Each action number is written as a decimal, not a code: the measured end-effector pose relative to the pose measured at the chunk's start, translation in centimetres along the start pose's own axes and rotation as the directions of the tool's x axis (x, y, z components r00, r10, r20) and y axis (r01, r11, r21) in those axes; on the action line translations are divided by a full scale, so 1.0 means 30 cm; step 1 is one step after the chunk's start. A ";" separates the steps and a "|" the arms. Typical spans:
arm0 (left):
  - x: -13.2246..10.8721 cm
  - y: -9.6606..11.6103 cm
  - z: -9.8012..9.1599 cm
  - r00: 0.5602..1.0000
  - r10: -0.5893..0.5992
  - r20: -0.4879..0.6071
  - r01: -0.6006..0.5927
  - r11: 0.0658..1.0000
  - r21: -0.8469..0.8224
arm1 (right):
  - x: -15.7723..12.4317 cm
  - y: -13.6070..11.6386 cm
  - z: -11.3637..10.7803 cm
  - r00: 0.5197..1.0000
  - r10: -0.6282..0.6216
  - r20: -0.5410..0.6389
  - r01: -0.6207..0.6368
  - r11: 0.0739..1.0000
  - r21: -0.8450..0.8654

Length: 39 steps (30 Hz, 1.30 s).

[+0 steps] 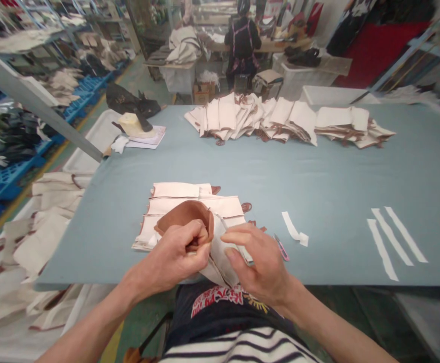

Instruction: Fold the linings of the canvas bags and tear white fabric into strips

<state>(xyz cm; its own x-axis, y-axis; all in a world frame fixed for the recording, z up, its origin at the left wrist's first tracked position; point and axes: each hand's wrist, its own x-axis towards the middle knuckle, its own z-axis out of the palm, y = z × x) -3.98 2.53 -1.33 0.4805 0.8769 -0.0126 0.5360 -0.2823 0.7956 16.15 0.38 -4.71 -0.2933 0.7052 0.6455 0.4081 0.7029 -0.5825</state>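
Note:
My left hand (180,252) is closed, pinching the rim of a fabric pouch (185,216) that is brown on one face and pale on the other. The pouch is held up at the front edge of the table, partly hidden behind my hands. Fingers bent and apart, my right hand (259,254) hovers at the right side of the pouch; nothing shows in its grip. Beneath and behind lies a layered pile of cream fabric pieces (176,190) with brown edges and brown cord loops. Pink-handled thread snips (281,248) rest just right of my right hand.
Across the back of the blue-grey table (329,186) runs a long heap of cream pieces (250,116). Paper strips (391,237) lie at right, with a bent strip (294,229) nearer. A tape dispenser (134,125) stands at back left. Fabric-filled bins (87,302) flank the left.

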 end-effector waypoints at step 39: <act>0.032 0.106 -0.038 0.992 0.116 0.049 -0.119 0.991 0.065 | 0.119 0.051 -0.071 0.774 0.246 0.584 -0.568 0.678 0.467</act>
<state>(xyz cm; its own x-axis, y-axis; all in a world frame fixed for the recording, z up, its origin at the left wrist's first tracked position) -2.61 2.91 1.87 0.5728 0.8182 0.0498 0.5189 -0.4090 0.7506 17.59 3.78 -2.24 -0.6316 0.7723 0.0677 0.0399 0.1196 -0.9920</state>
